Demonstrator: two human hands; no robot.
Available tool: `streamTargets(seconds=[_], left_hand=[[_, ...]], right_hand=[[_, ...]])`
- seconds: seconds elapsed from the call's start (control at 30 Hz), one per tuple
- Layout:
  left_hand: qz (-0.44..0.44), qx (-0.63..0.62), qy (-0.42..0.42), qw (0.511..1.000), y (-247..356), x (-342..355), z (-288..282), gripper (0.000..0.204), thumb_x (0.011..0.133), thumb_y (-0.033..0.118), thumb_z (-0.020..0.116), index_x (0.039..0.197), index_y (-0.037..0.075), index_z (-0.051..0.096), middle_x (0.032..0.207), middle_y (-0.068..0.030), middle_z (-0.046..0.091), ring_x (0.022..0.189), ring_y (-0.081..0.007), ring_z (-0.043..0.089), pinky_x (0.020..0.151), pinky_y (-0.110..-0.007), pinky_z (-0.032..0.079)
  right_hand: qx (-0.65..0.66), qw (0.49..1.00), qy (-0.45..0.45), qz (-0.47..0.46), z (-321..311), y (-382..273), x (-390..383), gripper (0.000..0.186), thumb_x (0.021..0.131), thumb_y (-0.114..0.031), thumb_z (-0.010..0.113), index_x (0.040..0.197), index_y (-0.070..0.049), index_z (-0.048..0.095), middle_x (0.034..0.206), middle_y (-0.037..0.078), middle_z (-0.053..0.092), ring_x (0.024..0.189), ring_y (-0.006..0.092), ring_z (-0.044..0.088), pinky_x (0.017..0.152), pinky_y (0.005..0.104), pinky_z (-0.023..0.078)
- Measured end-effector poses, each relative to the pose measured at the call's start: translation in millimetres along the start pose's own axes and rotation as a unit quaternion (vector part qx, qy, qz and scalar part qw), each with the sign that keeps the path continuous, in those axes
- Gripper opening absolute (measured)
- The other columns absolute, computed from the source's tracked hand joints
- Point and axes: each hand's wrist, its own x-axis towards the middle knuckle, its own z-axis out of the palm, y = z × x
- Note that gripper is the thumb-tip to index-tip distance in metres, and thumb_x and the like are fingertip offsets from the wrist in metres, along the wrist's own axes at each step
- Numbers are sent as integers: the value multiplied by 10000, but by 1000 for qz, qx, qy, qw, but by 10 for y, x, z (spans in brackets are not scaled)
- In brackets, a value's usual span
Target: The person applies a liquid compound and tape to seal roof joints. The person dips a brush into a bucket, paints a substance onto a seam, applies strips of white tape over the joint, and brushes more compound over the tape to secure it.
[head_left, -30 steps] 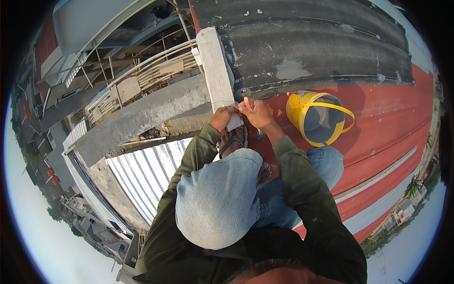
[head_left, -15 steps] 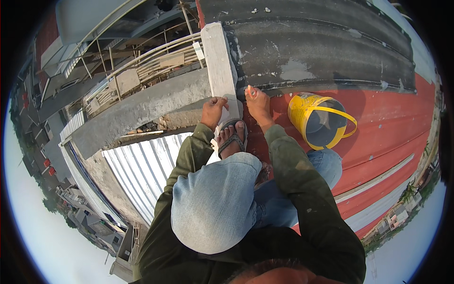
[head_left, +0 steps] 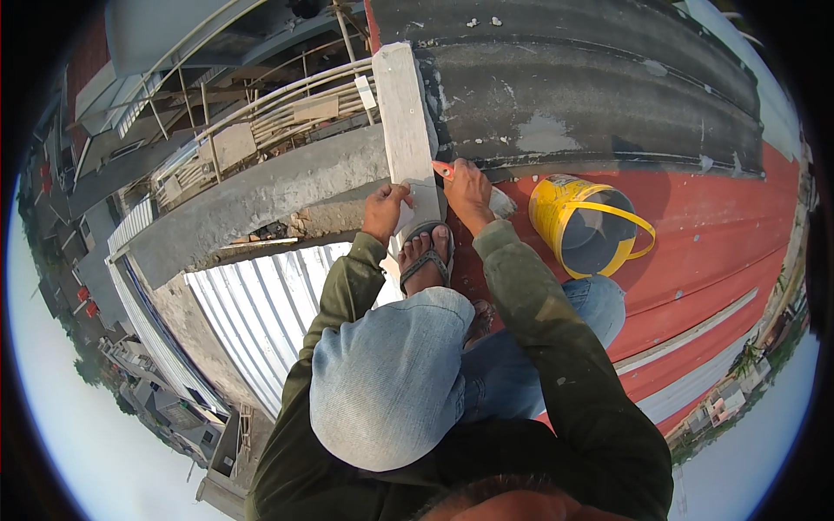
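Note:
My right hand (head_left: 469, 193) is closed round a paintbrush with a red handle (head_left: 443, 169). The handle end sticks out over the pale wall top, and its whitish bristles (head_left: 503, 204) show on the bucket side of my hand. My left hand (head_left: 387, 210) is at the left edge of the narrow white wall top (head_left: 408, 122), with its fingers curled in. Whatever lies between those fingers, if anything, is hidden. Just below, my sandalled foot (head_left: 426, 256) stands on the same wall top. A yellow bucket (head_left: 543, 208) with its handle hanging over the rim leans on its side to the right.
Red corrugated roofing (head_left: 686, 234) spreads to the right, under a dark grey coated strip (head_left: 599, 95). On the left, a rough concrete beam (head_left: 261, 187) meets the wall above white metal sheets (head_left: 261, 295). Bamboo scaffolding (head_left: 287, 113) stands beyond, with a drop to lower roofs.
My right hand has turned, swinging the brush so the red handle points left and the bristles come into view at right. My left hand has shifted slightly left and down.

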Motion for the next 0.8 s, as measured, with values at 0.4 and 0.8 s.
streamTargets(seconds=[0.4,0.8], left_hand=[[1,-72,-26,997,-33,99,61,210,892,215,592,832,14,594,726,-83,630,619,-161,583,579,-289,483],[10,-53,-16,998,-54,62,45,190,874,201,580,876,11,578,741,-98,623,643,-182,583,606,-309,491]], right_hand=[[-131,981,-29,-142,-124,50,69,138,792,-159,611,871,-73,683,870,90,665,795,243,670,662,353,508],[87,995,-36,26,-8,83,36,123,785,-94,583,850,-8,641,899,221,636,850,366,656,695,431,532]])
